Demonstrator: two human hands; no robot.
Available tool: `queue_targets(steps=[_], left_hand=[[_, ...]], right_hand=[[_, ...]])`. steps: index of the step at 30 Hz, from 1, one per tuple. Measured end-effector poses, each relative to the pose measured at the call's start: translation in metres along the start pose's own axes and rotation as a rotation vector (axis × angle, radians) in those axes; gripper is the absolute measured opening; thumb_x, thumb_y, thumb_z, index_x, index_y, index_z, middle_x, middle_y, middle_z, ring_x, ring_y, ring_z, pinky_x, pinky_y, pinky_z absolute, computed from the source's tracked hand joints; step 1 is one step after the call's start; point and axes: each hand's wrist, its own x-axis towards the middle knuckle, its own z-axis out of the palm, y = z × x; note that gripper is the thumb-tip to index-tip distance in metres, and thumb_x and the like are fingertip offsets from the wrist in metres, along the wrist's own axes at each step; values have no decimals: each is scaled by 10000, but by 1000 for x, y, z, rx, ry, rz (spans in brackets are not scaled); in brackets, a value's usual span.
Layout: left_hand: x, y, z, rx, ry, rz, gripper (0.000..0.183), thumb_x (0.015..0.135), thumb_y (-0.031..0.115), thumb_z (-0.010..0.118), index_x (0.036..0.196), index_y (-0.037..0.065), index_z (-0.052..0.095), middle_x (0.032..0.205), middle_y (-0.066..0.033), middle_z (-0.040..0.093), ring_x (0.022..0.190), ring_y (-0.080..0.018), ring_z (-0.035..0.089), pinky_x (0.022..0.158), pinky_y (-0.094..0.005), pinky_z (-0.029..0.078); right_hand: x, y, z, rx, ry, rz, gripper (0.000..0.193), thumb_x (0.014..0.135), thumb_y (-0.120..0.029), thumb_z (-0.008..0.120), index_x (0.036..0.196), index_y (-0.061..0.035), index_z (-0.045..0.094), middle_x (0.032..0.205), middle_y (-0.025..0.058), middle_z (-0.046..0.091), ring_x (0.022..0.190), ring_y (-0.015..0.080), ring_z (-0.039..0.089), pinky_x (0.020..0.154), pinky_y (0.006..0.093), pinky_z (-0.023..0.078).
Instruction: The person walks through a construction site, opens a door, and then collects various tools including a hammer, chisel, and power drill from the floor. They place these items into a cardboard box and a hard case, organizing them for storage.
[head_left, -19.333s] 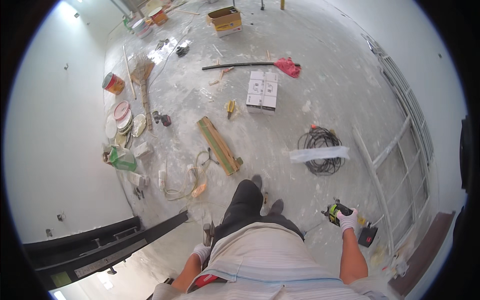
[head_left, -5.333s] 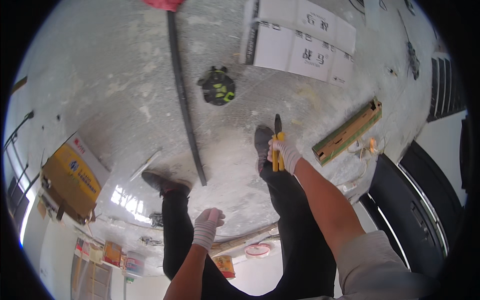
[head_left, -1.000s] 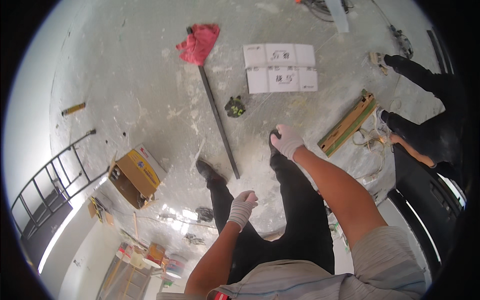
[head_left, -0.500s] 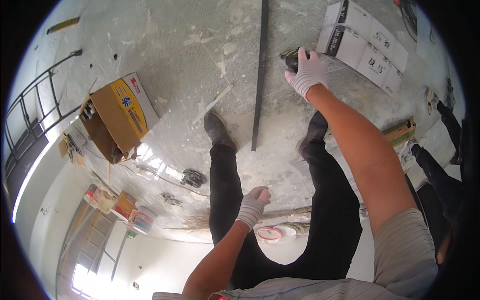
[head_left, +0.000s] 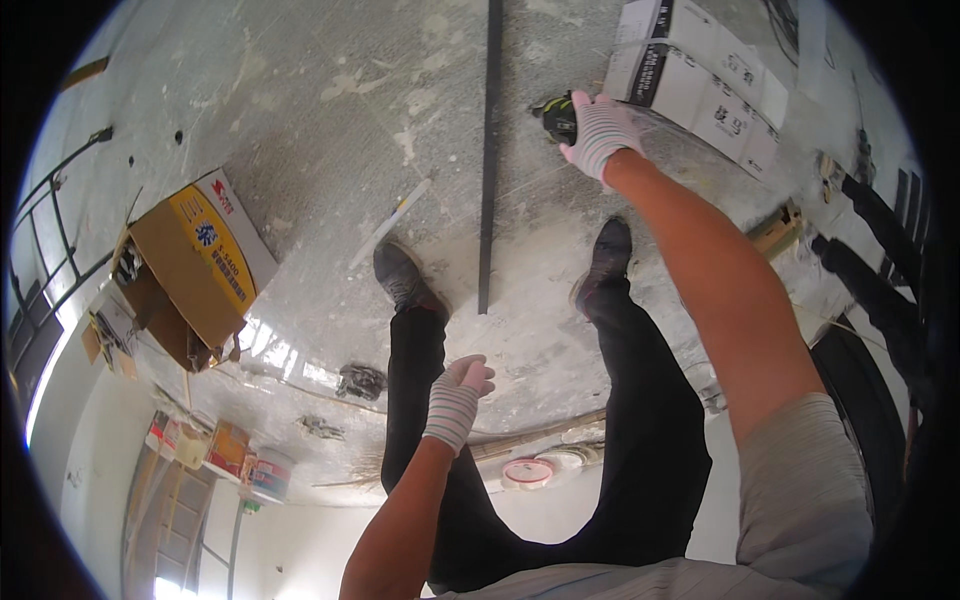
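Note:
My right hand [head_left: 600,132], in a striped glove with pink fingers, reaches forward to the floor. Its fingers close around a black tool with yellow-green trim [head_left: 559,120]; the hand hides part of it, so its exact kind is unclear. The tool lies close to a white carton with black bands [head_left: 700,85]. Low over my left leg, my left hand [head_left: 458,400] is gloved alike, with fingers loosely curled in and nothing visible in them. A long dark metal bar [head_left: 490,150] lies on the concrete between my feet and runs away from me.
An opened brown-and-yellow carton [head_left: 195,265] stands at left, near a black metal frame [head_left: 50,230]. A pale strip [head_left: 390,225] lies by my left shoe. Black crumpled material [head_left: 360,382] is on the floor. Another person's dark-clad legs [head_left: 870,290] are at right.
The view has shifted, so the floor things sit further left. My right hand has stayed at the black tool and now wraps it more closely. My left hand remains curled.

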Motion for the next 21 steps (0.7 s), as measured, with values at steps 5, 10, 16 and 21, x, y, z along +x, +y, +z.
queue_targets(steps=[5, 10, 16, 21], left_hand=[[-22, 13, -1, 52, 15, 61, 344, 1016, 200, 573, 1252, -46, 618, 1025, -135, 702, 886, -171, 669, 806, -274, 539], [-57, 23, 9, 134, 17, 38, 346, 1005, 196, 587, 1246, -50, 616, 1004, -138, 700, 838, -173, 662, 769, -283, 556], [-103, 42, 28, 256, 12, 72, 325, 988, 220, 638, 1220, -7, 625, 935, -126, 706, 706, -167, 666, 687, -293, 576], [-138, 74, 51, 263, 14, 108, 302, 994, 192, 632, 1228, 1, 603, 887, -145, 701, 607, -192, 645, 629, -310, 575]], right_hand=[[-41, -5, -19, 296, -63, 104, 657, 733, -430, 802, 1216, -40, 587, 1143, 240, 638, 1050, 382, 664, 933, 446, 549], [-143, -4, -8, 697, -76, 293, 671, 697, -413, 821, 1209, -56, 574, 1180, 239, 608, 1155, 404, 606, 977, 466, 516], [-275, 17, -40, 909, -257, 447, 745, 714, -456, 811, 1298, -101, 513, 1227, 213, 561, 1158, 397, 596, 949, 481, 525], [-342, 84, -108, 985, -289, 409, 790, 756, -472, 799, 1359, -92, 459, 1246, 215, 535, 1173, 390, 585, 953, 484, 524]])
